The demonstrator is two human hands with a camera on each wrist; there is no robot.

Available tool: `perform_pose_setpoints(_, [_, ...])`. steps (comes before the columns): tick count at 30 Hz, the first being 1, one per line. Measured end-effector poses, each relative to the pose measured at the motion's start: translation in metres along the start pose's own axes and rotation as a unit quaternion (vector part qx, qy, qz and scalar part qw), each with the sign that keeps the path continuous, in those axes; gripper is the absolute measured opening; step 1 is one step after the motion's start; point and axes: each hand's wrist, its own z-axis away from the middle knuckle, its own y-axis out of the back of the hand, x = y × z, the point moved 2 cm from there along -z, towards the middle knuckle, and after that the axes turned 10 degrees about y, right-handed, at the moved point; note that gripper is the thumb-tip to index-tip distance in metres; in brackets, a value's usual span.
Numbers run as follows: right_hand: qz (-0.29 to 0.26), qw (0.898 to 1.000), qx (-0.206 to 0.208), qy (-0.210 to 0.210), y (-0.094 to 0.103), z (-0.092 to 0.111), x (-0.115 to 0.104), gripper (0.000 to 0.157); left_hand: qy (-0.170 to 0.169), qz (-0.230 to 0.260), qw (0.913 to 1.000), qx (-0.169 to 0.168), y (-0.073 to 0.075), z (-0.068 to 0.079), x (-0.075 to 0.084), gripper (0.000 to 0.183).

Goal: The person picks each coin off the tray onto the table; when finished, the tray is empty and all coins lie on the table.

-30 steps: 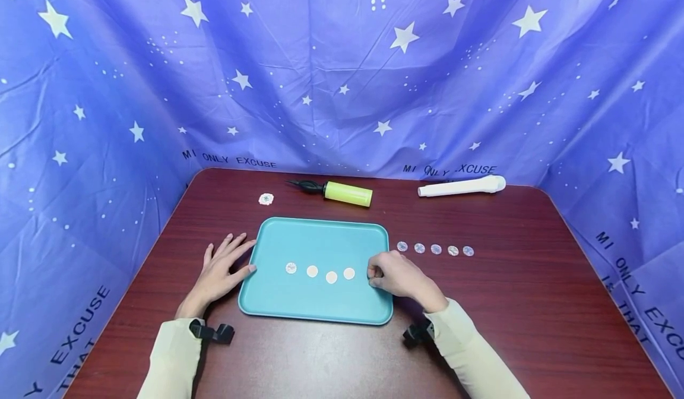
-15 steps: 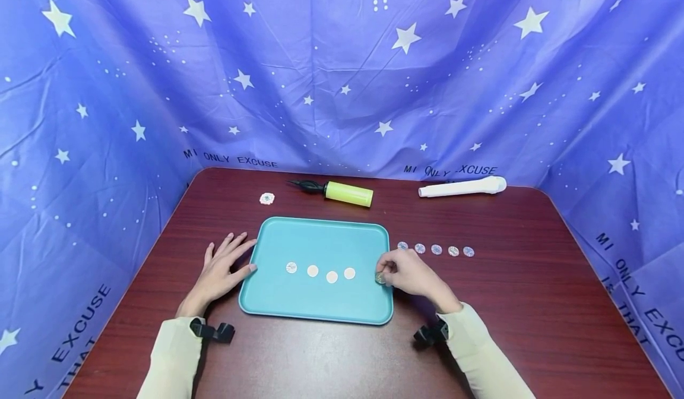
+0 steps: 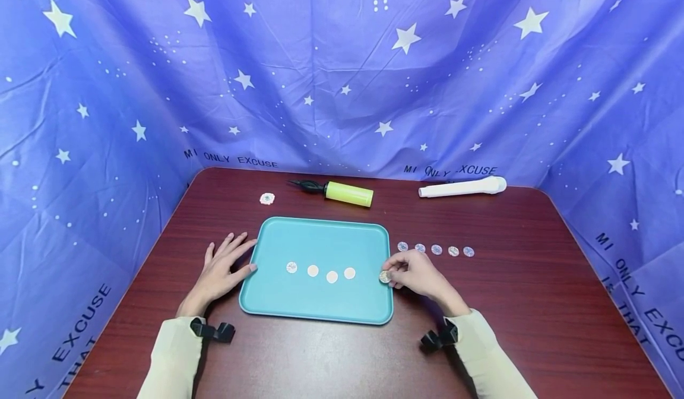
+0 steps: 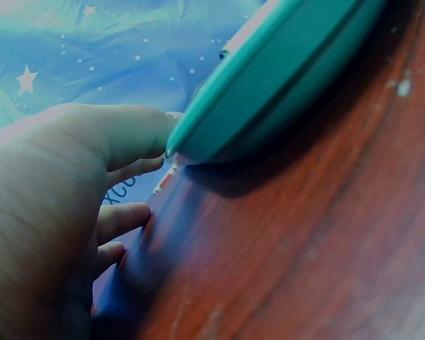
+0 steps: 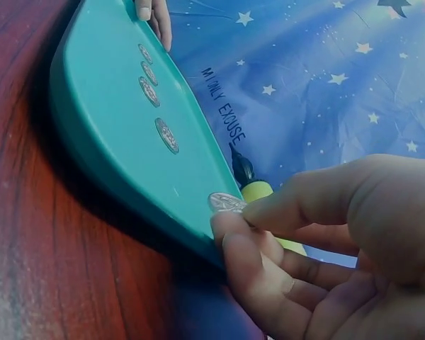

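Right hand [image 3: 424,275] pinching a coin [image 3: 384,276] at the right rim of a teal tray [image 3: 320,304], left hand [image 3: 220,274] spread against its left rim, four coins [image 3: 312,271] inside, five patterned discs [image 3: 436,249] to its right

Right hand [image 3: 419,274] shifted rightward across tray [image 3: 320,238]; pinched coin [image 3: 384,276], hidden earlier, now visible.

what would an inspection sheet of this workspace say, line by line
Surface: dark red wood-grain table
Job's things: teal tray holding four discs; five discs in a row right of the tray
Clutter: yellow pump-like tool, white stick, small scalloped piece, towards the table's back
Hands: left hand touches the tray's left edge; right hand pinches another disc at its right rim
Cables: nothing seen
Surroundings: starry blue cloth behind and on both sides
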Motion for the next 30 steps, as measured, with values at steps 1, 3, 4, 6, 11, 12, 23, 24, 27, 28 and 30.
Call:
perform_pose_setpoints(1, [-0.005,1.000,0.005,-0.006,0.000,0.001,0.001,0.014,0.000,0.000,1.0000,0.000,0.000,0.000,0.000,0.062])
perform_pose_setpoints(3, [-0.014,1.000,0.014,-0.016,0.002,0.003,0.002,0.015,0.000,0.000,1.0000,-0.001,0.000,0.000,0.000,0.062])
perform_pose_setpoints(4, [-0.021,0.999,0.017,-0.018,0.003,0.004,0.003,0.015,0.000,0.000,1.0000,-0.001,0.000,0.000,0.001,0.062])
perform_pose_setpoints(6, [-0.031,0.999,0.023,-0.021,0.005,0.006,0.006,0.015,0.000,0.001,1.0000,-0.001,0.000,-0.001,0.001,0.062])
perform_pose_setpoints(11, [-0.058,0.998,0.025,-0.012,0.013,0.012,0.013,0.017,-0.002,-0.002,1.0000,0.001,0.000,-0.001,0.001,0.062])
perform_pose_setpoints(12, [-0.061,0.998,0.025,-0.011,0.014,0.014,0.015,0.018,-0.002,-0.002,1.0000,0.001,0.000,0.000,0.001,0.062])
perform_pose_setpoints(23, [-0.067,0.995,0.056,-0.044,0.023,0.020,0.026,0.019,0.000,-0.007,1.0000,0.005,-0.002,0.001,-0.003,0.061])
perform_pose_setpoints(24, [-0.067,0.995,0.059,-0.045,0.023,0.020,0.027,0.020,0.000,-0.007,1.0000,0.005,-0.002,0.001,-0.003,0.061])
perform_pose_setpoints(27, [-0.057,0.994,0.075,-0.059,0.024,0.019,0.028,0.021,-0.001,-0.005,1.0000,0.006,-0.002,0.000,-0.002,0.062])
perform_pose_setpoints(28, [-0.051,0.994,0.078,-0.063,0.025,0.019,0.028,0.022,-0.002,-0.006,1.0000,0.007,-0.002,0.000,-0.002,0.062])
perform_pose_setpoints(30, [-0.039,0.993,0.086,-0.073,0.026,0.018,0.028,0.022,-0.002,-0.005,1.0000,0.006,-0.002,-0.001,-0.001,0.062])
